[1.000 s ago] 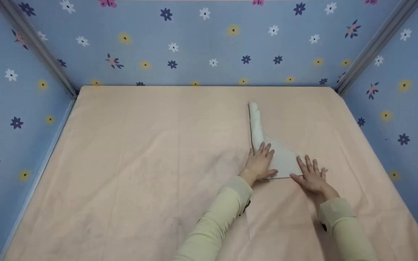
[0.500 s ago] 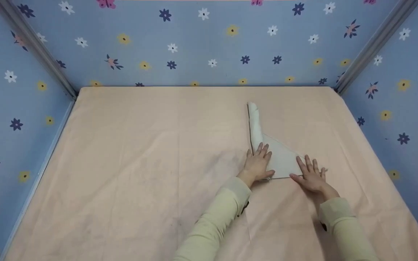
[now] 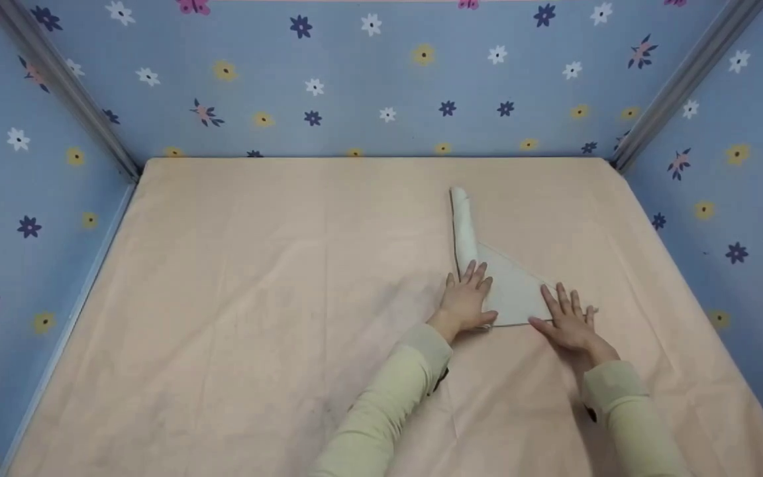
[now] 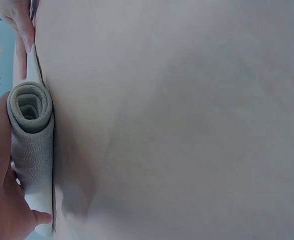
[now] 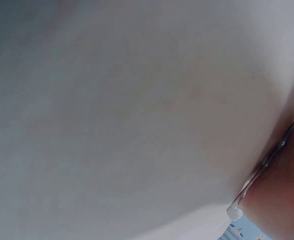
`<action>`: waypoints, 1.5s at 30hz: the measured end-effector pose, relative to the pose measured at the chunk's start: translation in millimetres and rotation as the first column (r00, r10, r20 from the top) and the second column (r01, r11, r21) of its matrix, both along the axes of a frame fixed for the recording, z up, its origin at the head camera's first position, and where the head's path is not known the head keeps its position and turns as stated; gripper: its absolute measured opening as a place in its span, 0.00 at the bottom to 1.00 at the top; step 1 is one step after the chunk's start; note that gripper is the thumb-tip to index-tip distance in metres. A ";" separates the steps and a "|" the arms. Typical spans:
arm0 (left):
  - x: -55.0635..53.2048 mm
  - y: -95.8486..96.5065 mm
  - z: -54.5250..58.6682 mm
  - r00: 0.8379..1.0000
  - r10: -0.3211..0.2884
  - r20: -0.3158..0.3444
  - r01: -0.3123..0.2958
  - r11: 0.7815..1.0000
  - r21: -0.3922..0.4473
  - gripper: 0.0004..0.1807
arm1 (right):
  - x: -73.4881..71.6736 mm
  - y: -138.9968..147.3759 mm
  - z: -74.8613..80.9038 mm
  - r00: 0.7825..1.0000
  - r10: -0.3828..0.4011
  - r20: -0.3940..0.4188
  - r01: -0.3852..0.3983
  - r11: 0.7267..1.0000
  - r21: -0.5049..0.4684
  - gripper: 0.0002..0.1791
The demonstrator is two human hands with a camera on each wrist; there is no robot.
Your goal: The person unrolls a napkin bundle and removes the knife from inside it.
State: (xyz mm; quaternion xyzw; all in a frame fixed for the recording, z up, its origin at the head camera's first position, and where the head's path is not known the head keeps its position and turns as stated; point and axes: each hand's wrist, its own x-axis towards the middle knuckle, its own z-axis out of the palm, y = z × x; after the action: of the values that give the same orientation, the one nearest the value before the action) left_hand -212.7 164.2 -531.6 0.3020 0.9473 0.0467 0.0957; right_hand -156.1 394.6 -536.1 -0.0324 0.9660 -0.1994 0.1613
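A pale grey-green towel (image 3: 514, 291) lies on the cloth-covered table, right of the middle. Its left side is wound into a long roll (image 3: 463, 222), while the right part is flat and narrows toward a point. My left hand (image 3: 464, 308) rests on the near part of the roll, fingers stretched forward and thumb out to the right. In the left wrist view, the spiral end of the roll (image 4: 31, 107) faces the camera, with the left hand (image 4: 4, 190) against it. With fingers spread, my right hand (image 3: 570, 324) presses on the towel's flat right end, partly covering it.
A peach cloth (image 3: 255, 285) with light creases covers the table. Blue flowered panels (image 3: 355, 79) stand along the back and both sides, with grey metal posts (image 3: 70, 86) at the corners.
My left hand has shifted slightly left along with the roll, so a little more of the flat towel shows. The right hand stays in place.
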 end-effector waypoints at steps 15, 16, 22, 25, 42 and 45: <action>-0.3 -12.2 -0.2 1.000 0.009 0.027 -0.011 0.998 0.064 0.39 | 0.9 -1.0 0.6 1.000 0.008 -0.012 -0.007 1.000 0.007 0.42; -0.3 -13.1 -0.1 0.999 0.013 0.030 -0.015 0.998 0.068 0.39 | 0.8 -1.3 0.8 1.000 0.008 -0.013 -0.008 1.000 0.005 0.42; 0.2 -18.0 0.4 0.999 0.018 0.039 -0.022 0.996 0.092 0.39 | -1.0 -2.2 0.9 1.000 0.014 -0.010 -0.014 1.000 0.002 0.42; 0.1 -19.8 -0.6 0.999 0.018 0.035 -0.021 0.994 0.107 0.39 | -1.4 -2.4 1.0 1.000 0.017 -0.009 -0.017 1.000 0.007 0.42; 0.7 -27.9 -4.2 0.999 0.021 0.037 -0.026 0.991 0.134 0.39 | -0.5 -0.6 -2.0 1.000 -0.001 0.007 0.001 1.000 0.004 0.43; 0.7 -29.1 -4.7 0.998 0.027 0.050 -0.034 0.989 0.145 0.39 | -0.6 -1.1 -1.6 1.000 0.001 0.007 -0.001 1.000 0.005 0.43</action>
State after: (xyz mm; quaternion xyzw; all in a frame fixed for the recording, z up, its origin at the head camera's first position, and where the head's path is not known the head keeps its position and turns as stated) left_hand -212.1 135.1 -536.2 0.2924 0.9434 0.1246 0.0950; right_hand -156.7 393.5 -537.7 -0.0320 0.9659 -0.1970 0.1648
